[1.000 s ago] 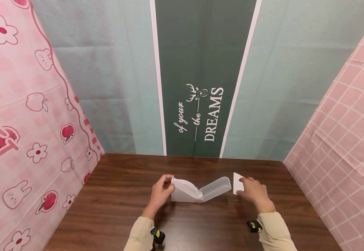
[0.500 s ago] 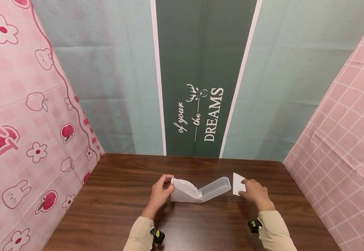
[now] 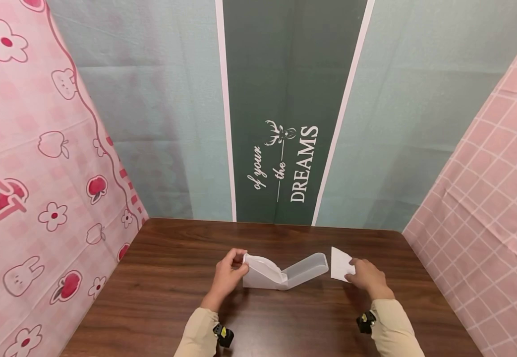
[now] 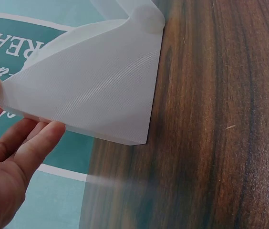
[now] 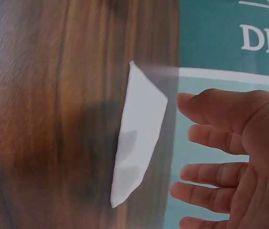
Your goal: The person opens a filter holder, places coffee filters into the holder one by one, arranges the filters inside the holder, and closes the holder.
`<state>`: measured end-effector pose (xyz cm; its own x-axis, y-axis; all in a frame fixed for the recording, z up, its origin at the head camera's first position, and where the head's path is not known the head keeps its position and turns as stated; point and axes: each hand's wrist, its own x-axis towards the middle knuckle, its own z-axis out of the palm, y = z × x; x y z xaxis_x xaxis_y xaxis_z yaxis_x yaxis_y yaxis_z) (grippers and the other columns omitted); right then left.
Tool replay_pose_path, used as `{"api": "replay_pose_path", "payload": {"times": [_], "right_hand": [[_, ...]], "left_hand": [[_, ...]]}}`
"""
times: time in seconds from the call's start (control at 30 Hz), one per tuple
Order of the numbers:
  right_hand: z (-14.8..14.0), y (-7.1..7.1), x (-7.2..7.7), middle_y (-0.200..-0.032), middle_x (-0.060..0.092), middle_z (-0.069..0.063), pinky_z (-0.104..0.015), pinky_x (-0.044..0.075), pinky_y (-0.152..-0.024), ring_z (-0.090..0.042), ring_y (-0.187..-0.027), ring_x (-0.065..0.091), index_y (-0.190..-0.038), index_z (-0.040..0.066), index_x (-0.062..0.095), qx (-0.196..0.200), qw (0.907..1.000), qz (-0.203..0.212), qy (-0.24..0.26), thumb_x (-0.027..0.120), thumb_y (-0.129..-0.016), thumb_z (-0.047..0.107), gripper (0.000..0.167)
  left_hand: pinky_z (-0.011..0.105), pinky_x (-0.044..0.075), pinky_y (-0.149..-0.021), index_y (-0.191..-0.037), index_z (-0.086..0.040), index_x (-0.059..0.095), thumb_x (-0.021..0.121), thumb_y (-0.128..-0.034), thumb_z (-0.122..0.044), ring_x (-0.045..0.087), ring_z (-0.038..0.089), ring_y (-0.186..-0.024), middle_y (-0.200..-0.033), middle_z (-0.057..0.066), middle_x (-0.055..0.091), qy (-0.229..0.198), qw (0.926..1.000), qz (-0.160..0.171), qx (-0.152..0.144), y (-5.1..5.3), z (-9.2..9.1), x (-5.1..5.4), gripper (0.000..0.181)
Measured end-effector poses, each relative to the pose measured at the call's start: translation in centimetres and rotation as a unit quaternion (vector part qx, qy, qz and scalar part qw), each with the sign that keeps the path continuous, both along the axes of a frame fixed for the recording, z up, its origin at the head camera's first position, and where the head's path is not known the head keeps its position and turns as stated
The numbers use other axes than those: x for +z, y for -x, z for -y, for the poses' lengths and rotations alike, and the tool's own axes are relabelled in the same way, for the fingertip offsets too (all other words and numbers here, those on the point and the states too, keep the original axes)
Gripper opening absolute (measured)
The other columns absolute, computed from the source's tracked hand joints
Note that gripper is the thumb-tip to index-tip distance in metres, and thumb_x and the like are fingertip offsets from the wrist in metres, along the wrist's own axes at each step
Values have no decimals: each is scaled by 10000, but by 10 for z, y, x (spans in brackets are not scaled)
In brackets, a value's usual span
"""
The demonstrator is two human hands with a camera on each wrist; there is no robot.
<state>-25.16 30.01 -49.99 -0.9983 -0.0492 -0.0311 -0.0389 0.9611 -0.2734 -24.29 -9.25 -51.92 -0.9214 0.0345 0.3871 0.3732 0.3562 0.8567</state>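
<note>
A white plastic box [image 3: 260,273] with slanting sides stands on the table, its translucent hinged lid [image 3: 307,270] swung out to the right. My left hand [image 3: 227,277] grips the box's raised left end. In the left wrist view, the fingers press along one edge of the box [image 4: 96,90] and the thumb lies at its corner. To the right of the lid is a flat white paper piece [image 3: 339,264], tapered in shape. My right hand [image 3: 370,277] is beside it; in the right wrist view, a gap shows between the loosely spread fingers and the paper piece [image 5: 141,129].
The brown wooden table [image 3: 160,302] ends at a blue-green cloth backdrop [image 3: 169,173] with a dark printed strip. Pink patterned cloths hang at the left [image 3: 75,198] and right [image 3: 486,198]. Both wrists carry small black cameras.
My right hand has let go of the paper piece and drawn back slightly to the right, so more of the paper shows. The left hand and the box have stayed put.
</note>
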Motion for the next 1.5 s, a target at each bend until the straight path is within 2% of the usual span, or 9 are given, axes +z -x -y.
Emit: {"api": "replay_pose_path", "payload": {"times": [0.33,0.47,0.77,0.87,1.03,1.17,1.5], "right_hand": [[-20,0,-14,-1073,551,-319,-606,424,-707,-476,-983,516,-1091,-74,587,-230,9992,127,312,664,-796,182,399],[-28,0,-18,-1066,544,-324,-598,429,-692,-478,-961,519,-1100,-73,577,-427,9984,182,325,668,-792,186,413],[-41,2,-26,-890,592,-212,-509,444,-626,-310,-770,538,-995,-53,587,-699,9956,220,583,656,-770,171,325],[-42,3,-29,-908,582,-250,-519,447,-640,-344,-786,542,-1004,-77,569,-810,9945,225,619,646,-774,177,351],[-41,4,-34,-1021,531,-346,-581,437,-700,-483,-913,520,-1098,-128,525,-1032,9925,154,644,649,-797,222,478],[-39,3,-39,-1035,492,-373,-593,428,-725,-527,-950,489,-1132,-146,501,-1089,9916,160,673,687,-803,260,555],[-38,2,-45,-1040,504,-365,-589,396,-796,-528,-986,459,-1080,-153,537,-1184,9877,226,995,685,-814,208,473]], "left_hand": [[317,509,-716,-1044,-85,622,650,-781,-73,596,161,-785,-849,-11,623,-24,10000,-80,-17,0,0,3,265],[301,507,-711,-1040,-85,622,654,-783,-75,594,153,-780,-847,-19,623,16,10000,-85,-7,0,0,1,259],[308,508,-714,-1028,-136,625,655,-776,-67,595,150,-781,-843,-21,626,-22,10000,-93,13,-2,0,1,263],[306,507,-714,-1024,-141,627,657,-776,-69,594,150,-776,-834,-26,623,-25,10000,-81,21,-2,0,1,260],[306,510,-707,-1022,-141,626,656,-772,-70,595,146,-768,-827,-26,620,-33,10000,-78,34,-2,-1,2,261],[307,512,-702,-1025,-126,625,657,-771,-65,597,152,-769,-830,-18,618,-34,10000,-85,19,-3,-1,1,264],[304,514,-703,-1031,-95,626,664,-774,-74,597,149,-765,-830,-18,618,-47,9998,-172,24,0,-1,-1,261]]}}
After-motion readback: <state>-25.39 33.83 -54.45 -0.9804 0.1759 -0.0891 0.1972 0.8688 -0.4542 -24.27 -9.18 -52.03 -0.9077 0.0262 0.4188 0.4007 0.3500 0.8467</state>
